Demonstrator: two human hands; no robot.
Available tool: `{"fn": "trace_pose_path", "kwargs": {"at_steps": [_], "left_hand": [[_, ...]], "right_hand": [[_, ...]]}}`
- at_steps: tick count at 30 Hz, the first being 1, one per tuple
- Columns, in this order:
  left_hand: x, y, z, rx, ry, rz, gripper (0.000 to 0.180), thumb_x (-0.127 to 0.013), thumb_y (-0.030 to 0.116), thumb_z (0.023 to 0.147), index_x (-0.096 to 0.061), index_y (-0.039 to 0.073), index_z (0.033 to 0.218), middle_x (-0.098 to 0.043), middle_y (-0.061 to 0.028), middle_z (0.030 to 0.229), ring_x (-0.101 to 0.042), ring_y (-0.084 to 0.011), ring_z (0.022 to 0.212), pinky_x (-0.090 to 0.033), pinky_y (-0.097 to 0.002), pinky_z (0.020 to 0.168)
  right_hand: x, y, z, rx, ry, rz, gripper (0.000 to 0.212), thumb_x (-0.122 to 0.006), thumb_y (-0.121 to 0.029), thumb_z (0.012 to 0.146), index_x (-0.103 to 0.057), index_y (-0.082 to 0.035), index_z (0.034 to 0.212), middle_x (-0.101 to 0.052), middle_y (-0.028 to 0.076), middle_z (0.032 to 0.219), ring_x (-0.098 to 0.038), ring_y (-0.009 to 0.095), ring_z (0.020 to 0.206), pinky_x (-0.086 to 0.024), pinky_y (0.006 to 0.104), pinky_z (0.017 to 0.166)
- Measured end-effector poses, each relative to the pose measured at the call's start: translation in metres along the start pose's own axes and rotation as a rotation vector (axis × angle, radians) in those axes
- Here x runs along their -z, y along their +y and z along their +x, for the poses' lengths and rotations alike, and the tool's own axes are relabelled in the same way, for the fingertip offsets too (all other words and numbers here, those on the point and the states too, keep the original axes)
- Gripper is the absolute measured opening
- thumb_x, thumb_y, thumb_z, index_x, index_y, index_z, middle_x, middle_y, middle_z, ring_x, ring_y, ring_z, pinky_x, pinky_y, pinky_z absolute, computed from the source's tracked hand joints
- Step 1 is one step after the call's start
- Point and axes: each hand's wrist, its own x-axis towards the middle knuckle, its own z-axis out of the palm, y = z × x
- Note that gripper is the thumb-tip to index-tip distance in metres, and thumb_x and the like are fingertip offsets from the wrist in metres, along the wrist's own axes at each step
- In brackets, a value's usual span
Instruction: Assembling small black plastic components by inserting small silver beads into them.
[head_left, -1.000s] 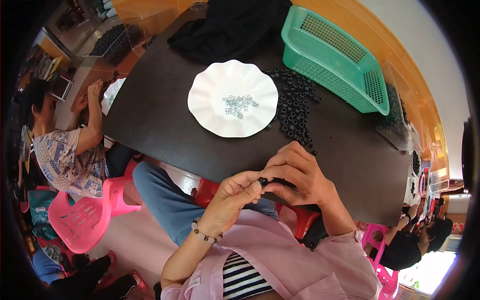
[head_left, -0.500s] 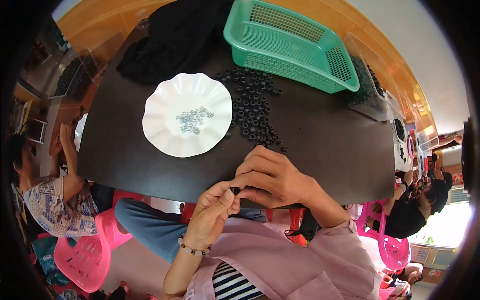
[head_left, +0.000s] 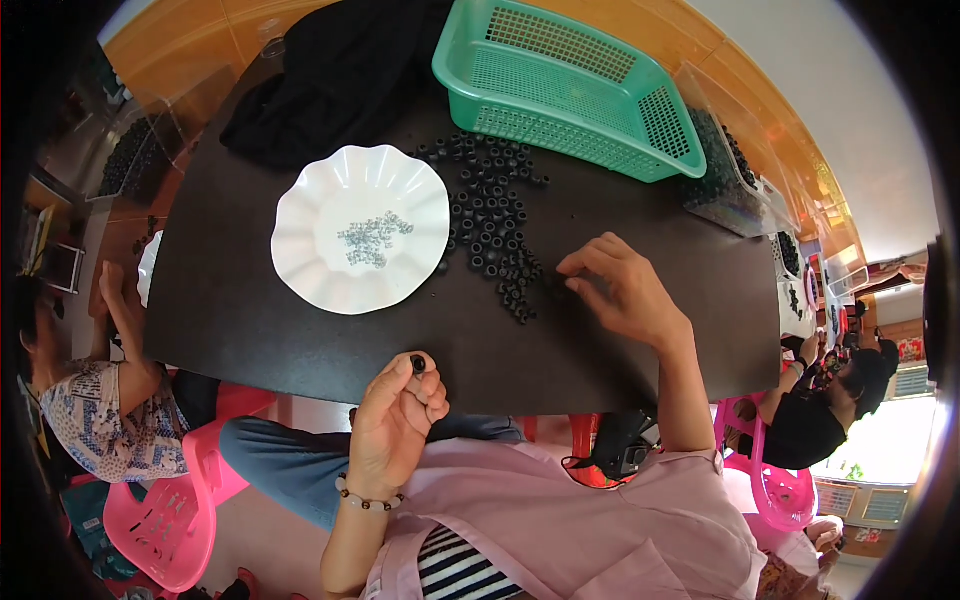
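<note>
The left grip point(head_left: 396, 425) pinches a black piece point(head_left: 419, 366) at its tip.

Wide fisheye view in moderate indoor light, with a window point(head_left: 885, 440) at the lower right burnt out to white and pale glare along the glossy orange panel point(head_left: 800, 140) at the upper right. A soft shadow darkens the worktop point(head_left: 690, 240) below the right hand point(head_left: 632, 295). The centre is fairly sharp; straight edges bow outward, and the corners fall into black vignetting.
</note>
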Motion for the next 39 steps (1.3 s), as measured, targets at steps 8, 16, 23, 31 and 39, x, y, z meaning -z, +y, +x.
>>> {"fn": "trace_pose_path", "kwargs": {"at_steps": [8, 16, 23, 31, 39], "left_hand": [[-0.001, 0.000, -0.002, -0.002, 0.033, 0.003, 0.019, -0.054, 0.027, 0.097, -0.057, 0.008, 0.097, -0.050, -0.0003, 0.081, -0.048, -0.0137, 0.075, -0.040, -0.0274, 0.067], [0.000, -0.003, -0.002, -0.005, 0.026, 0.020, 0.019, -0.053, 0.026, 0.098, -0.057, 0.008, 0.098, -0.052, -0.0004, 0.081, -0.049, -0.0134, 0.075, -0.041, -0.0273, 0.067], [0.002, -0.002, -0.004, -0.025, 0.040, 0.044, 0.019, -0.053, 0.026, 0.098, -0.057, 0.007, 0.099, -0.052, -0.0006, 0.080, -0.050, -0.0130, 0.075, -0.042, -0.0271, 0.068], [-0.001, -0.003, -0.002, -0.013, 0.057, 0.043, 0.022, -0.055, 0.027, 0.097, -0.059, 0.006, 0.098, -0.054, -0.0011, 0.078, -0.052, -0.0134, 0.074, -0.043, -0.0272, 0.068], [0.008, -0.007, -0.002, -0.062, -0.014, 0.024, 0.022, -0.054, 0.025, 0.098, -0.061, 0.004, 0.103, -0.059, -0.0029, 0.084, -0.057, -0.0144, 0.080, -0.049, -0.0282, 0.072]], "right_hand": [[-0.001, -0.004, -0.001, -0.004, -0.074, -0.003, 0.019, -0.072, -0.002, 0.075, -0.065, -0.005, 0.092, -0.063, 0.008, 0.088, -0.058, 0.026, 0.085, -0.048, 0.0360, 0.071], [-0.015, -0.002, -0.002, 0.071, -0.076, -0.068, 0.017, -0.073, -0.006, 0.075, -0.063, -0.006, 0.089, -0.062, 0.007, 0.084, -0.058, 0.028, 0.084, -0.049, 0.0376, 0.071], [-0.018, -0.002, 0.004, 0.116, -0.037, -0.071, 0.019, -0.073, -0.007, 0.075, -0.063, -0.007, 0.092, -0.062, 0.007, 0.081, -0.058, 0.028, 0.082, -0.048, 0.0378, 0.069], [-0.012, -0.012, 0.039, 0.215, -0.024, -0.022, 0.017, -0.073, -0.008, 0.077, -0.064, -0.006, 0.091, -0.063, 0.008, 0.083, -0.058, 0.028, 0.081, -0.048, 0.0375, 0.069], [-0.043, -0.036, 0.122, 0.426, -0.069, 0.012, 0.008, -0.066, -0.007, 0.082, -0.065, -0.005, 0.090, -0.064, 0.008, 0.085, -0.058, 0.028, 0.087, -0.047, 0.0375, 0.076]]}}
